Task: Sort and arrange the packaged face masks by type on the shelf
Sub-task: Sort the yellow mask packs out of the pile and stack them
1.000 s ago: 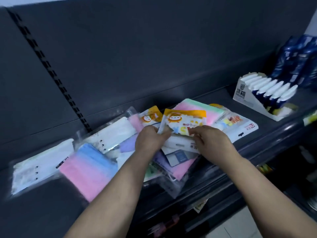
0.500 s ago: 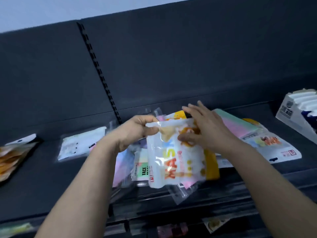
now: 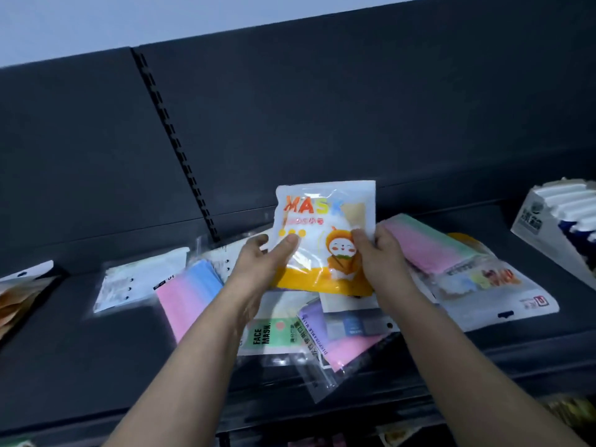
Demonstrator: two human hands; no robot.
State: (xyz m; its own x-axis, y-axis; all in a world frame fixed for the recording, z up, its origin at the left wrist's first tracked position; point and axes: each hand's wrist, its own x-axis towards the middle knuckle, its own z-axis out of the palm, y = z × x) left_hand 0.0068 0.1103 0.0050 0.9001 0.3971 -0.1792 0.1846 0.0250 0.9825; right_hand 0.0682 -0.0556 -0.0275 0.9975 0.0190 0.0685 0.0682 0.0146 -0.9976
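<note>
A white and yellow cartoon mask pack (image 3: 322, 227) marked MASK is held upright above the shelf. My left hand (image 3: 263, 262) grips its left edge and my right hand (image 3: 377, 256) grips its right edge. Under my hands lies a loose pile of packs: a pink and blue pack (image 3: 190, 291), a green FACE MASK pack (image 3: 267, 337), a purple and pink pack (image 3: 338, 343), a pink and green pack (image 3: 429, 246) and a large white pack (image 3: 496, 291). A clear pack of white masks (image 3: 138, 279) lies further left.
The dark shelf (image 3: 64, 350) has a dark back panel with a slotted upright (image 3: 174, 146). A white display box of tubes (image 3: 561, 221) stands at the right. Orange packs (image 3: 16, 298) lie at the far left edge. Lower shelves with goods show below.
The cartoon pack was lifted off the pile and turned from sideways to upright, its front now facing me. Both hands moved to its side edges. The view shifted left.
</note>
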